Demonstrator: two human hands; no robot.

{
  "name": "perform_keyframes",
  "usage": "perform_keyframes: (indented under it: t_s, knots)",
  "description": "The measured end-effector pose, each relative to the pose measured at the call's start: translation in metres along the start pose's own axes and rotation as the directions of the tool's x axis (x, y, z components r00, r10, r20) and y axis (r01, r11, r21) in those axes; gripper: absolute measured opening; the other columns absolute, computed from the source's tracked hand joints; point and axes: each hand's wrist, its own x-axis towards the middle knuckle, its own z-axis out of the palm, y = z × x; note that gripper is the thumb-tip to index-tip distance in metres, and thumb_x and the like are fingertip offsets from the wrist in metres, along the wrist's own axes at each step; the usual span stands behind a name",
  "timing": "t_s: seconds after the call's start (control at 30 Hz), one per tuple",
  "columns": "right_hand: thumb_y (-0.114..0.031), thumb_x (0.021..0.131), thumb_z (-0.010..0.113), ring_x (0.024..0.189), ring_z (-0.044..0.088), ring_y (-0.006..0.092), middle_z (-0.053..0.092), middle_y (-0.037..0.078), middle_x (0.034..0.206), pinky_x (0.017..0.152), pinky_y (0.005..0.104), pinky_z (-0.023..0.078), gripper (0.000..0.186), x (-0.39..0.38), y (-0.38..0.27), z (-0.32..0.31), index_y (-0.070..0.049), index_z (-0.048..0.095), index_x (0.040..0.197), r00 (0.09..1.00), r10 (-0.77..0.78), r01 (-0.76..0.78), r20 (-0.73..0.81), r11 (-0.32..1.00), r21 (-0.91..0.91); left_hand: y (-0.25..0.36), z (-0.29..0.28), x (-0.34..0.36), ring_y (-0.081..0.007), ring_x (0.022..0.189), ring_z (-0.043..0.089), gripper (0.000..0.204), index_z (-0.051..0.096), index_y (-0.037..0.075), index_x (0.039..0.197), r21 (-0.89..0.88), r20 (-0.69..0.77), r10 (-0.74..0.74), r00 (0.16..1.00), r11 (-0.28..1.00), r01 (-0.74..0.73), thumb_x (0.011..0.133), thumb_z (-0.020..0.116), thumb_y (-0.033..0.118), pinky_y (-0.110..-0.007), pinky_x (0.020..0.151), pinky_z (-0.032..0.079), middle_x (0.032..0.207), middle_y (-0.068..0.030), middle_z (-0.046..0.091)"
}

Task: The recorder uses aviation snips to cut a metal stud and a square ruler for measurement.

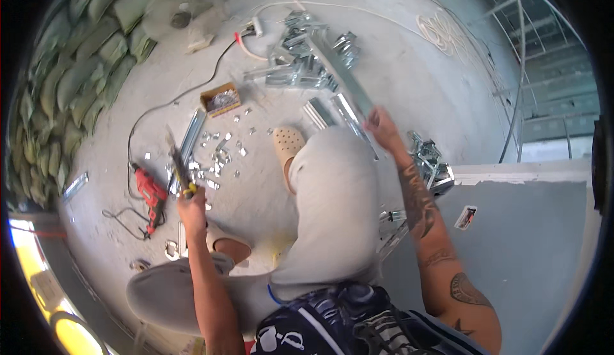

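My left hand (193, 209) is closed around the yellow-and-dark handles of a pair of tin snips (179, 168), whose blades point away from me. My right hand (382, 128) grips the near end of a long metal channel (342, 74); it slants away toward a heap of cut metal profiles (297, 64), and motion blurs it a little. Beside the snips a shiny metal profile (190, 136) lies on the floor, with several small metal offcuts (220, 157) scattered to its right. A red power drill (151, 195) lies left of my left hand.
Stacked green sacks (77, 80) line the left side. An open cardboard box (220, 99) holds small metal parts. A dark cable (185, 92) runs to a socket strip (257, 26). More metal pieces (430, 160) lie beside my right forearm, near a grey board (518, 246). A white cable coil (441, 32) lies far right.
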Motion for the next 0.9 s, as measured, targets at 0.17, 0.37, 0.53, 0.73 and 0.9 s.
perform_keyframes:
  t_s: [0.17, 0.37, 0.53, 0.73, 0.9]
  knots:
    - [-0.017, 0.077, 0.075, 0.095, 0.060, 0.0371, 0.061, 0.017, 0.100, 0.081, 0.0500, 0.048, 0.049, -0.080, 0.136, 0.075, -0.002, 0.053, 0.118, 0.967, 0.231, -0.244, -0.105, 0.961, -0.130, -0.007, -0.002, 0.005, -0.0114, 0.057, 0.055, 0.013, 0.060, 0.006, 0.083, -0.103, 0.006, -0.242, 0.970, 0.965, 0.241, 0.086, 0.068, 0.016, -0.027, 0.052, 0.044, 0.068, -0.0018, 0.057]
    - [-0.027, 0.077, 0.080, 0.105, 0.060, 0.0340, 0.062, 0.018, 0.110, 0.090, 0.0473, 0.049, 0.068, -0.079, 0.196, 0.072, -0.002, 0.050, 0.132, 0.961, 0.276, -0.270, 0.029, 0.954, -0.131, -0.064, 0.007, 0.104, -0.0136, 0.058, 0.053, 0.022, 0.066, 0.000, 0.080, 0.246, -0.110, -0.149, 0.983, 0.954, 0.172, 0.080, 0.072, 0.021, -0.033, 0.053, 0.042, 0.069, -0.0059, 0.061]
    - [-0.010, 0.083, 0.074, 0.109, 0.059, 0.0317, 0.061, 0.018, 0.121, 0.088, 0.0400, 0.049, 0.051, -0.078, 0.132, 0.078, 0.000, 0.055, 0.130, 0.932, -0.007, -0.080, -0.362, 0.971, -0.225, -0.114, -0.023, 0.209, -0.0150, 0.063, 0.055, 0.030, 0.067, -0.004, 0.084, 0.562, -0.265, 0.122, 0.956, 0.826, 0.050, 0.070, 0.078, 0.021, -0.035, 0.057, 0.046, 0.071, -0.0041, 0.063]
    - [-0.004, 0.089, 0.064, 0.105, 0.059, 0.0311, 0.060, 0.016, 0.115, 0.084, 0.0370, 0.050, 0.033, -0.200, 0.073, 0.096, -0.002, 0.061, 0.122, 0.923, 0.351, -0.356, -0.160, 0.934, -0.007, -0.145, -0.026, 0.232, -0.0404, 0.104, 0.066, 0.074, 0.055, 0.001, 0.117, 0.816, -0.176, 0.062, 0.982, 0.567, 0.110, 0.066, 0.087, 0.044, -0.051, 0.089, 0.050, 0.113, -0.0201, 0.068]
    - [-0.004, 0.081, 0.071, 0.107, 0.060, 0.0294, 0.062, 0.013, 0.113, 0.085, 0.0387, 0.051, 0.043, -0.292, 0.108, 0.142, -0.003, 0.062, 0.123, 0.928, 0.366, -0.371, -0.061, 0.908, -0.195, -0.150, -0.036, 0.224, -0.0395, 0.110, 0.061, 0.065, 0.055, 0.003, 0.119, 0.956, -0.008, 0.330, 0.944, 0.281, -0.090, 0.071, 0.083, 0.038, -0.053, 0.092, 0.047, 0.112, -0.0154, 0.065]
